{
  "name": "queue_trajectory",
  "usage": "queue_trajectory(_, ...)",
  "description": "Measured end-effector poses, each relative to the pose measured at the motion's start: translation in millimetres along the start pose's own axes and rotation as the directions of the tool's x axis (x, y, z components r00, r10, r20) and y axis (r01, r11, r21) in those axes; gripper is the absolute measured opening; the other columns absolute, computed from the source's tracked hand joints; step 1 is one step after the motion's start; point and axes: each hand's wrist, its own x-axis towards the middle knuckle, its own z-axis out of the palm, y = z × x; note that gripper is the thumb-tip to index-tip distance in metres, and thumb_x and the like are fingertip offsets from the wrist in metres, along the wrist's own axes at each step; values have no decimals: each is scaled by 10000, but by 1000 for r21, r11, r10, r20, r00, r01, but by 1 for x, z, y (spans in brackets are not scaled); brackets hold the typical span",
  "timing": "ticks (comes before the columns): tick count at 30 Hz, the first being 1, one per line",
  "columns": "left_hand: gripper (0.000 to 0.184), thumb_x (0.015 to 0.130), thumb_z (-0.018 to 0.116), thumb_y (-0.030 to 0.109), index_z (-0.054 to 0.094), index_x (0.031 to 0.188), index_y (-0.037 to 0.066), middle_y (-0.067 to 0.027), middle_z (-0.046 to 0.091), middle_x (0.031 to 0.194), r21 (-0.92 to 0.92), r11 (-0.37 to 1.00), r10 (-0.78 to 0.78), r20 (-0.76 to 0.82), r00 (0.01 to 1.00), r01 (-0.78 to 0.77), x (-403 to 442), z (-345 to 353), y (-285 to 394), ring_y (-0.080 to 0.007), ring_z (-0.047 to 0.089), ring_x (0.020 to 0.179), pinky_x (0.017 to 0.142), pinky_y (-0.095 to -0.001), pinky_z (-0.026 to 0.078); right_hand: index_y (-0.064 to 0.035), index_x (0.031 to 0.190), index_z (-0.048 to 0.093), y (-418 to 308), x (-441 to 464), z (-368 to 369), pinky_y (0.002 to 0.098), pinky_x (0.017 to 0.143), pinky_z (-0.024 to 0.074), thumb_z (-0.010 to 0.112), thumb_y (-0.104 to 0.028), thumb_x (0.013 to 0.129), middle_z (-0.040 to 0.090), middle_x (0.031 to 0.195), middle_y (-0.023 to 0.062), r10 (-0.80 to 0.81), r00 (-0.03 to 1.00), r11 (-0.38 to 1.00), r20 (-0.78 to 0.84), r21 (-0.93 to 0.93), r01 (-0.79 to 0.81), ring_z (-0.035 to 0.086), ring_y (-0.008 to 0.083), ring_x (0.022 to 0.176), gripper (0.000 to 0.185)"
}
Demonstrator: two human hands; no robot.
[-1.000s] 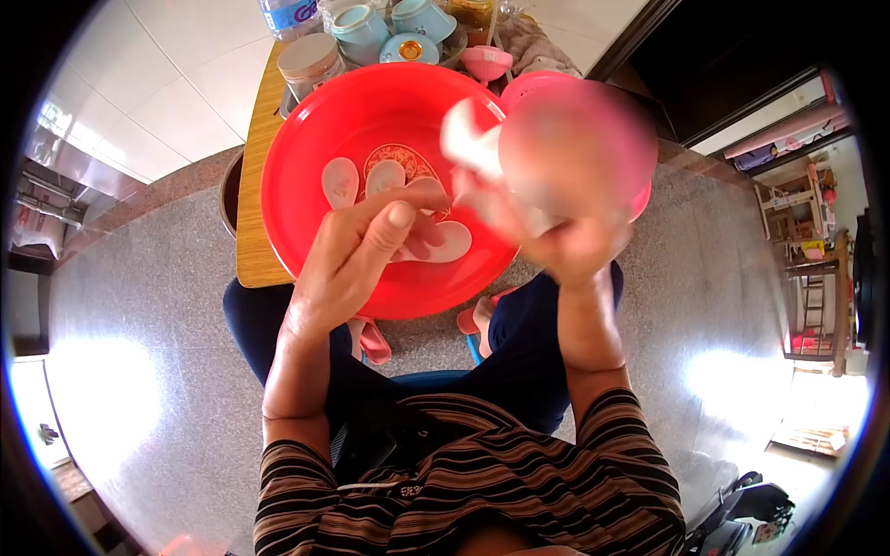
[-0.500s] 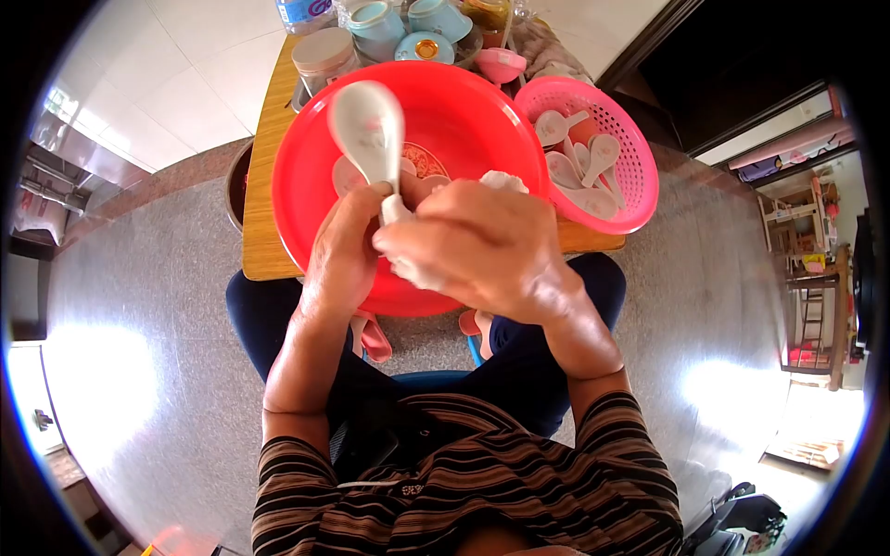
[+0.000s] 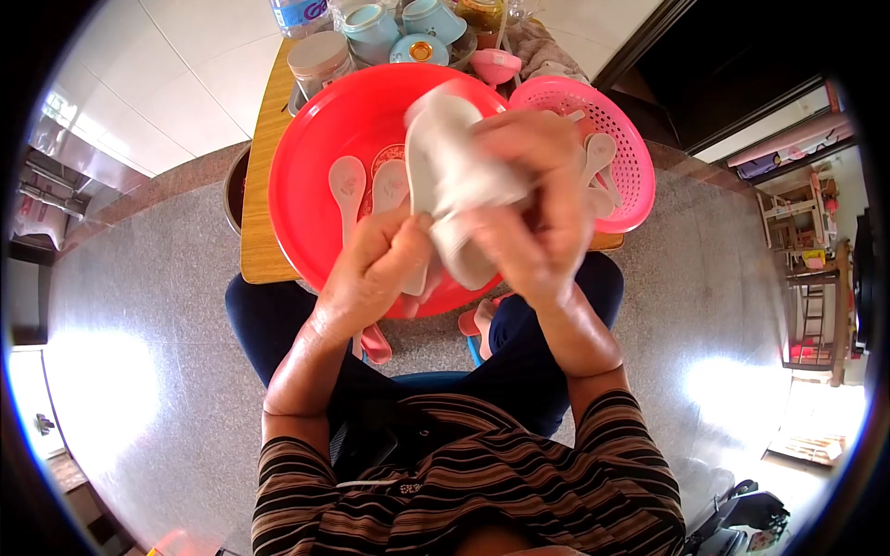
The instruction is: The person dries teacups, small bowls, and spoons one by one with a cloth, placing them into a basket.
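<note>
My left hand [image 3: 375,269] pinches the handle of a white spoon [image 3: 422,167], which is raised above the large red basin [image 3: 297,185]. A white cloth [image 3: 468,181], blurred by motion, is gripped in my right hand [image 3: 538,204] and pressed against the spoon's bowl. Inside the basin lie more white spoons, one [image 3: 348,185] at the left and another [image 3: 390,183] beside it, over a patterned patch. To the right, a pink perforated basket [image 3: 633,157] holds several white spoons [image 3: 601,153], partly hidden by my right hand.
The basin and basket stand on a wooden table [image 3: 264,222]. Along its back are a lidded jar [image 3: 320,60], light blue cups [image 3: 371,32], a small pink bowl [image 3: 496,65], a bottle [image 3: 301,14] and a grey-brown cloth [image 3: 542,46].
My right hand with the cloth has come from the right, over the basket, to a spoon now held up in my left hand. The cloth has moved from the handle up to the bowl.
</note>
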Motion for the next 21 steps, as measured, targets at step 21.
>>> queue_trajectory(21,238,930,474,198,585,869,-4,4,536,587,226,974,20,-32,999,-12,-7,7,16,-58,509,471,445,-226,413,-17,1279,495,4,2,0,243,825,470,620,50,729,593,1096,46,455,873,825,174,286,-487,568,93,947,568)
